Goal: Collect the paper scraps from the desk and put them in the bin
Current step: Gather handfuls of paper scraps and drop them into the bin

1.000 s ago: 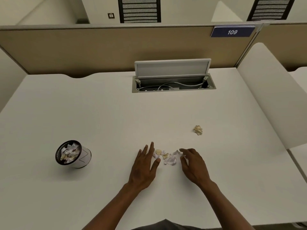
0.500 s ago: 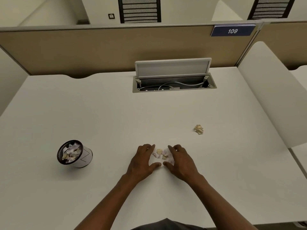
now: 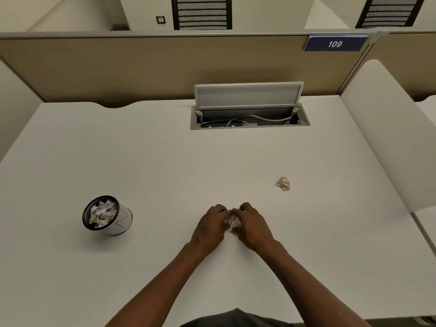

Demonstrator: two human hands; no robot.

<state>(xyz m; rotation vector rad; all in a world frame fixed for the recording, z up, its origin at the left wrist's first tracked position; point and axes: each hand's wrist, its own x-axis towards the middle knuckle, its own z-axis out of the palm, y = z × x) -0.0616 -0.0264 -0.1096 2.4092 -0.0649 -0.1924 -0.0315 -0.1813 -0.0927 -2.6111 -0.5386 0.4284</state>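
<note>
A small clump of white and yellowish paper scraps (image 3: 232,223) lies on the white desk (image 3: 165,166), squeezed between my two hands. My left hand (image 3: 210,226) and my right hand (image 3: 250,224) are cupped together around it, fingertips touching at the top, most of the scraps hidden under the fingers. One crumpled yellowish scrap (image 3: 284,183) lies alone to the right and farther back. The bin (image 3: 106,215), a small white cup with a black rim, stands to the left, holding several crumpled scraps.
An open cable tray (image 3: 250,119) with a raised lid is set into the desk at the back. A tan partition (image 3: 141,67) with a "109" sign bounds the far edge. A white side panel (image 3: 389,138) stands on the right.
Both hands have slid inward from either side of the loose scraps and closed together, gathering the scraps into one clump between them. The lone scrap and the bin have not moved.
</note>
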